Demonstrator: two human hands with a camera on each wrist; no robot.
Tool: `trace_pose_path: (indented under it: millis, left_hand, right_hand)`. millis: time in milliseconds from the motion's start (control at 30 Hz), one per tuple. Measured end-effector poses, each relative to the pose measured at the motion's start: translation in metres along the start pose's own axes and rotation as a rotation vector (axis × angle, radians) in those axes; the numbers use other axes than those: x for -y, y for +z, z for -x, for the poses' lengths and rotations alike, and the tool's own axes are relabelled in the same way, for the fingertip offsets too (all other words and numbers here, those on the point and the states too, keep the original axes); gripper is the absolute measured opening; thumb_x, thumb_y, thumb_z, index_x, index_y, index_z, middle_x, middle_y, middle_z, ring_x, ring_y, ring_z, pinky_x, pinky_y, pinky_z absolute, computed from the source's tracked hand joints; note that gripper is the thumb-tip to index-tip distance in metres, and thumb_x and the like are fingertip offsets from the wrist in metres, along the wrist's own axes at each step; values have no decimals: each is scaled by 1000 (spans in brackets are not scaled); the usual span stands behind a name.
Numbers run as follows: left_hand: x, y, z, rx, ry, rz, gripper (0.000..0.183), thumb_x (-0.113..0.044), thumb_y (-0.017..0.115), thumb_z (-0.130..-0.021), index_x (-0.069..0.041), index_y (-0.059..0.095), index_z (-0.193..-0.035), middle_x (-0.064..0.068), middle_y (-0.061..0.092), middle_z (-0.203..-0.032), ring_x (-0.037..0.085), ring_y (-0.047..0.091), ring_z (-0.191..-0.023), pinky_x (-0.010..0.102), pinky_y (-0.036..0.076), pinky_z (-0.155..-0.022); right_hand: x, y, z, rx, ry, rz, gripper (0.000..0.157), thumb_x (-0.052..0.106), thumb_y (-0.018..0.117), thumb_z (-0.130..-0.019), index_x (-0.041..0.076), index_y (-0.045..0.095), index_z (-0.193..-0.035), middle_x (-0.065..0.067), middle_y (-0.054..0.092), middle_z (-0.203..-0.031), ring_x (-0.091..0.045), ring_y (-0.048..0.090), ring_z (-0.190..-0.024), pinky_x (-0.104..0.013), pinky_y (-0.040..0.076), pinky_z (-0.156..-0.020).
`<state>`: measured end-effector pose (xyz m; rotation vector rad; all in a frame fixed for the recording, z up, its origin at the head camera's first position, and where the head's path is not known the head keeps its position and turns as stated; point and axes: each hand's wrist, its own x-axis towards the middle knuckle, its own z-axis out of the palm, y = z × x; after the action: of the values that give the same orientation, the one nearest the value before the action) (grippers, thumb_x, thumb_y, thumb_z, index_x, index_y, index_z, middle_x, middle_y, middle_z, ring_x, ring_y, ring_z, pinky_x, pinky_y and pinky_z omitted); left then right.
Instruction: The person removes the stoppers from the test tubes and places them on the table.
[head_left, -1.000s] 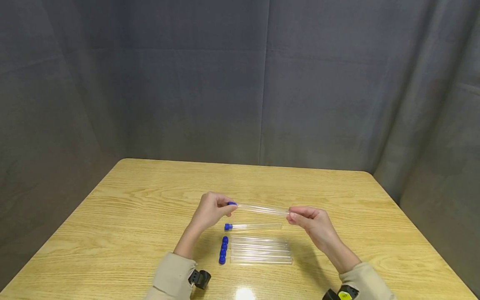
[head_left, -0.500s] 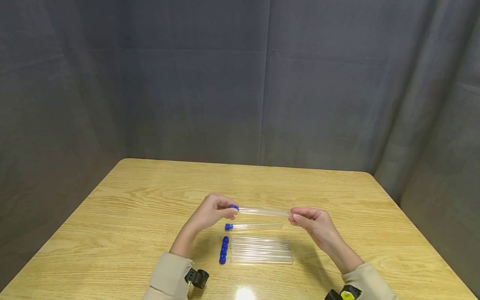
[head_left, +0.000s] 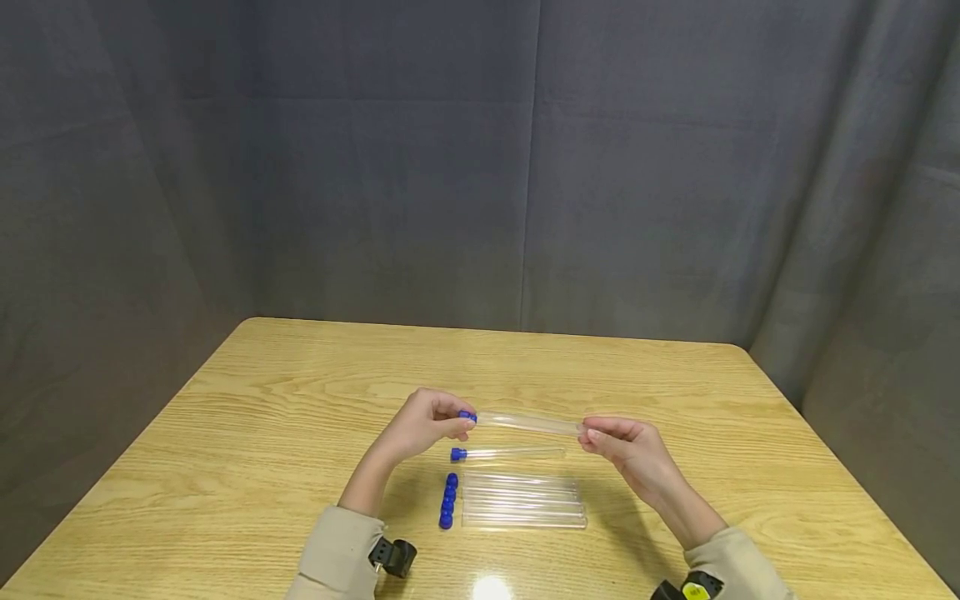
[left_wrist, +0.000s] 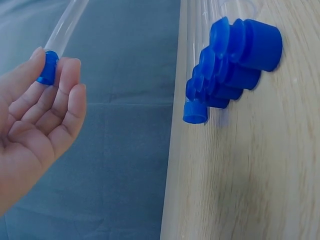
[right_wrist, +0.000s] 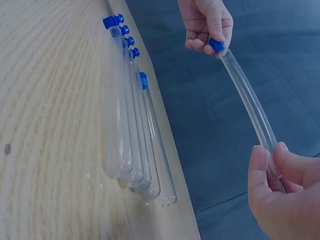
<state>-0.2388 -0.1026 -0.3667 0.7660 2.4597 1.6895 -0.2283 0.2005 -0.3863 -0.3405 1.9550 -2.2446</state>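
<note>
Held level above the table is a clear test tube (head_left: 528, 423), with a hand at either end. My left hand (head_left: 429, 423) pinches a blue cap (left_wrist: 48, 67) between thumb and fingers, right at the tube's mouth. The rounded far end of the tube is pinched by my right hand (head_left: 628, 450), and its fingertips partly hide that end. Below, a capped test tube (head_left: 513, 453) lies on the wooden table, its blue cap (head_left: 457, 454) pointing left.
Nearer the body, several uncapped test tubes (head_left: 522, 502) lie side by side on the table (head_left: 225, 467). A column of several blue caps (left_wrist: 225, 65) stands just left of their mouths. Grey curtains (head_left: 390, 208) enclose the table's back and sides.
Both hands have shifted slightly right and a little down with the tube. More of the blue cap now shows at my left fingertips. The things on the table have not moved.
</note>
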Motion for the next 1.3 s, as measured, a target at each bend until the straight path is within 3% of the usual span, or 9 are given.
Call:
trace_pose_path:
  millis: [133, 333, 600, 833, 1000, 1167, 1300]
  left_hand:
    - [1, 0, 0, 2, -7, -4, 21, -10, 58, -87, 6, 63, -99, 9, 65, -80, 23, 63, -72, 30, 51, -70]
    - [4, -1, 0, -2, -17, 0, 19, -9, 59, -86, 5, 63, -99, 8, 64, -81, 20, 63, -72, 32, 51, -70]
    - [3, -1, 1, -8, -25, 2, 19, -8, 59, -86, 5, 63, -99, 13, 64, -81, 21, 62, -73, 39, 51, -71]
    - [-22, -1, 9, -13, -24, -26, 15, -1, 57, -86, 9, 62, -96, 11, 63, -77, 33, 62, -75, 31, 51, -67]
    - [-32, -2, 13, -10, -28, -25, 14, 0, 57, -85, 9, 62, -95, 12, 63, -77, 36, 61, -76, 36, 51, -70]
    - [-25, 0, 10, -5, -22, -31, 13, 1, 57, -85, 9, 62, -94, 11, 62, -76, 33, 62, -74, 35, 51, -69]
    - [-6, 1, 4, -7, -23, -28, 14, -2, 59, -85, 6, 63, -95, 9, 62, -76, 27, 62, -72, 34, 51, -68]
  right_hand:
    - [-3, 0, 0, -8, 8, -10, 22, -4, 55, -85, -11, 59, -105, -7, 65, -93, -15, 63, -84, -27, 47, -80]
    - [-8, 2, -1, 15, 19, 0, 26, -5, 55, -85, -19, 53, -107, -6, 66, -89, -15, 63, -81, -27, 48, -79]
    - [-15, 2, -1, 35, 42, 42, 25, -5, 54, -86, -20, 52, -106, -8, 64, -92, -13, 63, -81, -27, 48, -79]
    - [-22, 1, -3, 30, 63, 93, 28, -9, 52, -85, -24, 48, -107, -12, 62, -93, -12, 62, -80, -28, 49, -78]
    - [-22, 2, -4, 21, 76, 130, 27, -9, 52, -85, -24, 48, -107, -15, 62, -94, -12, 62, -79, -29, 49, -78]
    - [-23, 3, -5, 17, 90, 150, 27, -8, 53, -85, -24, 49, -106, -17, 62, -95, -12, 62, -79, -32, 48, -79]
    - [-25, 3, -5, 19, 95, 179, 27, -7, 53, -85, -23, 49, -106, -20, 61, -99, -12, 62, -80, -34, 48, -80]
